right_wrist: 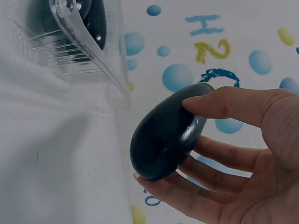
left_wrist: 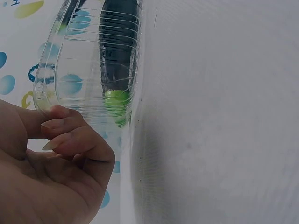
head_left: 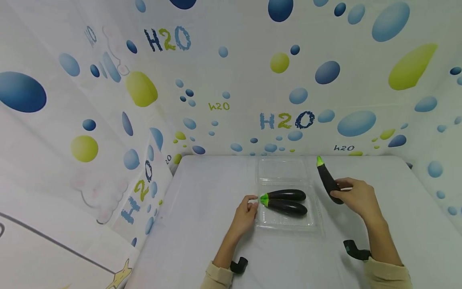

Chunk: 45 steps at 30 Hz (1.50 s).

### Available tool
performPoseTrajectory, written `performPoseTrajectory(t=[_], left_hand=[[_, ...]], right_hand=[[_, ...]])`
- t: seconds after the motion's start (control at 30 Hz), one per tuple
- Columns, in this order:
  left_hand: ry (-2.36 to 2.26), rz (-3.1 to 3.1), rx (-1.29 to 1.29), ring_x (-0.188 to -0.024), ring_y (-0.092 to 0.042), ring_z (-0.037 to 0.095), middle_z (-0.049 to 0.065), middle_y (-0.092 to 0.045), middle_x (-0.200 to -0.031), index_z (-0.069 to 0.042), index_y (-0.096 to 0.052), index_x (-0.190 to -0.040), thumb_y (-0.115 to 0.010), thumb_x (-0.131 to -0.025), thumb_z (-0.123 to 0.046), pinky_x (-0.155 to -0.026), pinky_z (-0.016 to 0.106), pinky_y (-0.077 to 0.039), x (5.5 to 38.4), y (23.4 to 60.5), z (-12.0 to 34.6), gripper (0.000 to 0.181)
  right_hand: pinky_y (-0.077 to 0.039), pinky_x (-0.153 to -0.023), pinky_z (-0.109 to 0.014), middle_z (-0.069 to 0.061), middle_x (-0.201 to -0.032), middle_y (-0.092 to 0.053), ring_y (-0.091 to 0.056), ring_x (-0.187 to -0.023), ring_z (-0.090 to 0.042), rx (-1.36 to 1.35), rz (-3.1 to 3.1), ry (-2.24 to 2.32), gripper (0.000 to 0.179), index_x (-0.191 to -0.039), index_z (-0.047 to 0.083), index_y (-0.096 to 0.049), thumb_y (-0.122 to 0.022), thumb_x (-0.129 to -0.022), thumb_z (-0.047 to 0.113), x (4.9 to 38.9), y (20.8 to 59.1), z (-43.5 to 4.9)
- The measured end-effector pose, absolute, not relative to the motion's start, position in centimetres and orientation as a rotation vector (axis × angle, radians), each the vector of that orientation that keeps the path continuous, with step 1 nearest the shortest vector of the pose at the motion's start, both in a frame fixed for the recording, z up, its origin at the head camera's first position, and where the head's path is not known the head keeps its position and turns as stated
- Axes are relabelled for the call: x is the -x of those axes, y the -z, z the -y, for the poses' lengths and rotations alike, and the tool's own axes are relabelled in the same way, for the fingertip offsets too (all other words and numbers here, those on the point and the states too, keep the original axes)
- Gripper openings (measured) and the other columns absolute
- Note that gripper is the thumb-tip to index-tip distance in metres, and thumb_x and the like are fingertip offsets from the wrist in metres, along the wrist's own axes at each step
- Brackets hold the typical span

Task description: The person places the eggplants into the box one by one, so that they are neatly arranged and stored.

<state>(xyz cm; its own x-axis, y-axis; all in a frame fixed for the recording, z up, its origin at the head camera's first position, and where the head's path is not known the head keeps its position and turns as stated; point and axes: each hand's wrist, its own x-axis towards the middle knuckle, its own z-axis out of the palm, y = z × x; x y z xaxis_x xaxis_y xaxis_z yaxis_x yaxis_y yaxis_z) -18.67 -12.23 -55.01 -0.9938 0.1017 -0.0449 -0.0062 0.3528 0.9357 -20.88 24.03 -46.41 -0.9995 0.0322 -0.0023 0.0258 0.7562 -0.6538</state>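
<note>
Two dark eggplants point(head_left: 286, 195) with green stem ends lie side by side in a clear plastic clamshell container point(head_left: 267, 220), stems toward the left. My left hand point(head_left: 246, 215) pinches the container's left rim between thumb and curled fingers, as the left wrist view shows. To the right of the container, my right hand point(head_left: 357, 196) grips a third eggplant point(head_left: 327, 178) near its rounded end, its green stem pointing up and away. In the right wrist view this eggplant point(right_wrist: 166, 135) sits between the thumb and the fingers, apart from the container.
The container's open lid point(head_left: 281, 168) lies flat at the back, near the far edge of the white table point(head_left: 202, 188). Behind stands a white curtain point(head_left: 238, 72) printed with blue and green spots. Black wrist mounts point(head_left: 356, 250) are worn on both forearms.
</note>
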Motion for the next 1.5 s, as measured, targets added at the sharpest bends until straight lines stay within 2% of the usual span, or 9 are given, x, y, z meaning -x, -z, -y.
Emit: performPoseTrajectory(t=[0.5,1.5], left_hand=[[-1.731,-2.512,-0.12,-0.06,-0.044,0.009,-0.004,-0.052,-0.07,-0.005,-0.056,-0.138,-0.051,-0.11,-0.021,-0.056,0.024,-0.037,17.9,55.4,12.7,0.032],[-1.736,-2.528,-0.135,-0.06,-0.045,0.01,-0.005,-0.052,-0.07,-0.006,-0.056,-0.137,-0.052,-0.11,-0.021,-0.056,0.025,-0.037,17.8,56.0,12.8,0.031]], right_hand=[[-0.057,-0.079,-0.056,-0.028,-0.124,-0.069,-0.067,-0.112,-0.049,-0.02,2.954,-1.099,0.055,-0.13,-0.001,-0.068,-0.082,-0.088,0.032,20.0,46.1,-23.1],[-0.057,-0.081,-0.052,-0.023,-0.122,-0.071,-0.069,-0.11,-0.042,-0.153,3.055,-1.11,0.051,-0.128,0.0,-0.07,-0.081,-0.087,0.03,21.1,44.7,-21.2]])
